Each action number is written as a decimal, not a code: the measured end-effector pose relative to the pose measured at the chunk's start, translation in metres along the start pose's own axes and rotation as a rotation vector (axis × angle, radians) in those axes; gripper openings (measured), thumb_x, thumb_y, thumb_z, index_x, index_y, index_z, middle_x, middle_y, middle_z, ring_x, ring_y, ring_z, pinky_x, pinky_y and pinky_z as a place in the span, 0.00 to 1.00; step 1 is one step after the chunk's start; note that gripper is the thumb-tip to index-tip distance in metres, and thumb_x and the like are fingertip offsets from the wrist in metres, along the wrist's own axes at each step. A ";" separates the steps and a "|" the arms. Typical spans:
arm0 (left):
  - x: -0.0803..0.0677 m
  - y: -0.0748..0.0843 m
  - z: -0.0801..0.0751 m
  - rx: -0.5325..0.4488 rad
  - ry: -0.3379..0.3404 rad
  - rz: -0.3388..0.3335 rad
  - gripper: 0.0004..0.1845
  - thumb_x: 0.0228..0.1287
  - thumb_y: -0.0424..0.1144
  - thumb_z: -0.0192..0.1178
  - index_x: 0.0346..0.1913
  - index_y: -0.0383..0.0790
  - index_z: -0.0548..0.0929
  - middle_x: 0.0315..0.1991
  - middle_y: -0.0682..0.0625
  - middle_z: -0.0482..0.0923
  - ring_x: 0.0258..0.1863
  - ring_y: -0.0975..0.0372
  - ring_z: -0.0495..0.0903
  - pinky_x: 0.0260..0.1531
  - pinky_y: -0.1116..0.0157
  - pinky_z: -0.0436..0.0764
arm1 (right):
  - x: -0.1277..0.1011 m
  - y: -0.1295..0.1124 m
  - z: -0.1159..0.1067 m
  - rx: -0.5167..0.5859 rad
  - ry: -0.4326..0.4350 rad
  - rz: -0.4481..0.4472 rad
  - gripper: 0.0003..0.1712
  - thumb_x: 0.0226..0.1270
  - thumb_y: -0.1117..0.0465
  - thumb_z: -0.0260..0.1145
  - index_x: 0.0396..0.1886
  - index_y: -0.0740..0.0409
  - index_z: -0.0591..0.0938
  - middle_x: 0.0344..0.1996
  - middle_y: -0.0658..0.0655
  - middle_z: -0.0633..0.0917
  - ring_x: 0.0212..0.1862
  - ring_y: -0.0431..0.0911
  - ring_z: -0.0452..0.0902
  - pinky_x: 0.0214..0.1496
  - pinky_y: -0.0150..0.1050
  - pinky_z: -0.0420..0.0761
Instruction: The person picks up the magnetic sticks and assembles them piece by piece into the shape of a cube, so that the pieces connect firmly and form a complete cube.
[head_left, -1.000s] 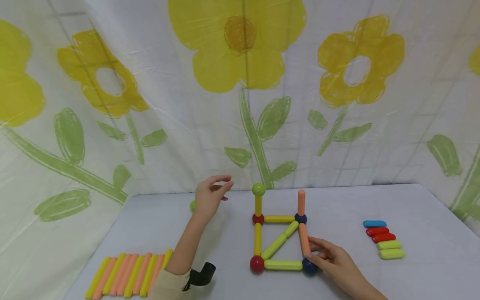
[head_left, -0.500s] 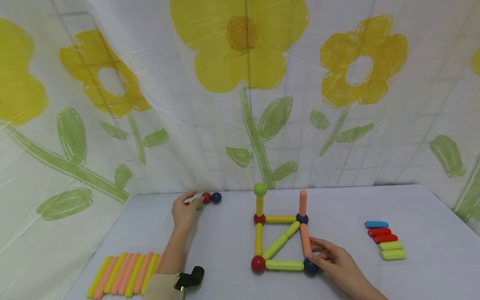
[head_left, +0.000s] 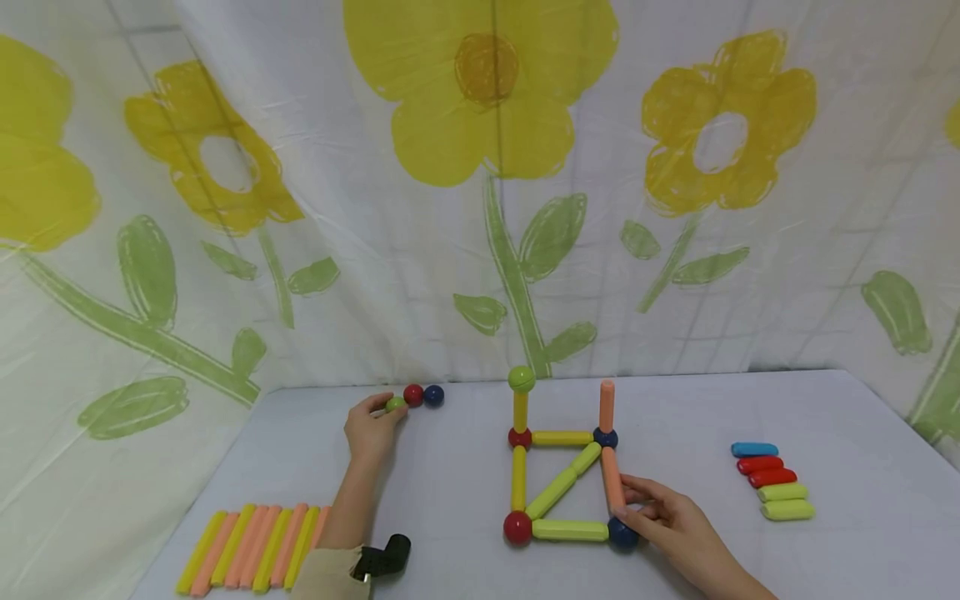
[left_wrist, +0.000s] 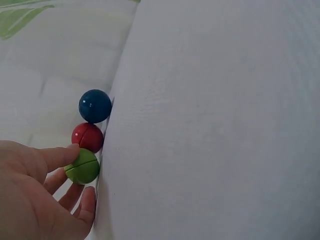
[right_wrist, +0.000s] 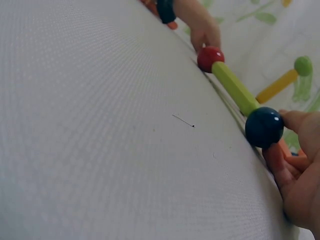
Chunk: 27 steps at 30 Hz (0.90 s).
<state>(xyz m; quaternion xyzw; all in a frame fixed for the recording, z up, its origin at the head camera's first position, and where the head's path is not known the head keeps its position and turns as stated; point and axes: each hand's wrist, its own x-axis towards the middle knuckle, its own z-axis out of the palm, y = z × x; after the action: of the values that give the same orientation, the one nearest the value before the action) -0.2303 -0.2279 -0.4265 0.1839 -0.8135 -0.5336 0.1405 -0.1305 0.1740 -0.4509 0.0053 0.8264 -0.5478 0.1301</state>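
A white cloth-covered table [head_left: 750, 417] bears a flat square frame of coloured plastic rods and balls [head_left: 561, 483] with two rods upright at its far corners. The right hand [head_left: 671, 521] grips the frame's near right corner — fingers curled round the dark blue ball [right_wrist: 264, 127] and the orange rod [head_left: 611, 477]. The left hand [head_left: 369, 425] pinches a small green plastic ball [left_wrist: 82, 166] at the table's far edge, touching a red ball [left_wrist: 87, 137] with a blue ball [left_wrist: 95, 105] beyond.
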 end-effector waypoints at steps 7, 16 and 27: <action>-0.003 0.006 -0.004 -0.023 0.068 0.035 0.21 0.67 0.30 0.68 0.61 0.27 0.84 0.59 0.31 0.81 0.50 0.49 0.83 0.46 0.69 0.79 | -0.001 0.001 -0.001 -0.006 -0.005 -0.014 0.37 0.76 0.55 0.70 0.76 0.69 0.71 0.56 0.59 0.85 0.37 0.45 0.77 0.34 0.33 0.76; -0.022 0.075 0.005 -0.201 -0.015 0.162 0.21 0.68 0.31 0.71 0.63 0.32 0.84 0.61 0.39 0.82 0.46 0.60 0.84 0.30 0.78 0.77 | -0.001 0.001 -0.002 -0.011 -0.013 -0.023 0.37 0.76 0.55 0.70 0.76 0.69 0.71 0.56 0.59 0.84 0.38 0.46 0.77 0.34 0.33 0.76; -0.074 0.163 0.057 -0.316 -0.394 0.504 0.19 0.70 0.29 0.69 0.62 0.30 0.84 0.59 0.39 0.84 0.54 0.47 0.86 0.57 0.62 0.86 | 0.000 0.002 -0.001 -0.011 0.001 -0.024 0.37 0.75 0.55 0.71 0.75 0.68 0.72 0.55 0.58 0.85 0.38 0.46 0.78 0.34 0.33 0.77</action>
<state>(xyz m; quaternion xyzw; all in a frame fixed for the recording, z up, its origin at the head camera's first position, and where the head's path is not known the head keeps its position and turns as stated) -0.2131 -0.0892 -0.3015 -0.1529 -0.7521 -0.6268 0.1347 -0.1304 0.1755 -0.4525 -0.0050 0.8295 -0.5447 0.1231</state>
